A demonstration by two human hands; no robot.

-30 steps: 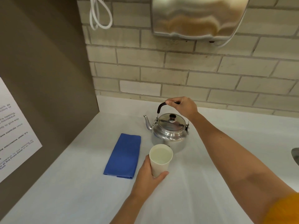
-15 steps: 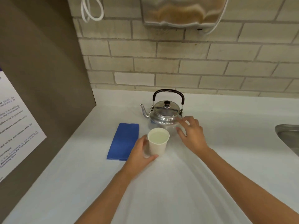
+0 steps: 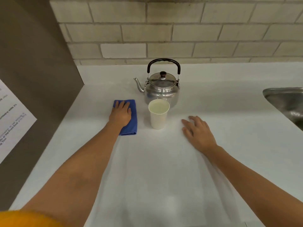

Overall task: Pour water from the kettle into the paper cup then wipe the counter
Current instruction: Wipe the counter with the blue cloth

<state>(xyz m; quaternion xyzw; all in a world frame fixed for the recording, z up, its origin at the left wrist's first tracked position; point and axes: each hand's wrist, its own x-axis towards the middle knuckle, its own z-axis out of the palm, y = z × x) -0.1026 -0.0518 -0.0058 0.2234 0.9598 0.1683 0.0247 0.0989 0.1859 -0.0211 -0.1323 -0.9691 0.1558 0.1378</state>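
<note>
A steel kettle [image 3: 161, 89] with a black handle stands upright at the back of the white counter [image 3: 164, 177], spout pointing left. Just in front of it stands a white paper cup [image 3: 158, 118] holding water, with no hand on it. To the cup's left lies a folded blue cloth [image 3: 133, 122]. My left hand [image 3: 120, 114] rests flat on the cloth, palm down with the fingers stretched out, covering most of it. My right hand [image 3: 198, 133] lies palm down on the counter to the right of the cup, fingers apart, holding nothing.
A brown side panel [image 3: 32, 63] with a printed paper notice [image 3: 11, 118] bounds the counter on the left. A brick wall runs along the back. A steel sink [image 3: 285, 102] is set into the counter at the far right.
My left hand let go of the cup and moved left onto the blue cloth. My right hand left the kettle and came down onto the counter, right of the cup.
</note>
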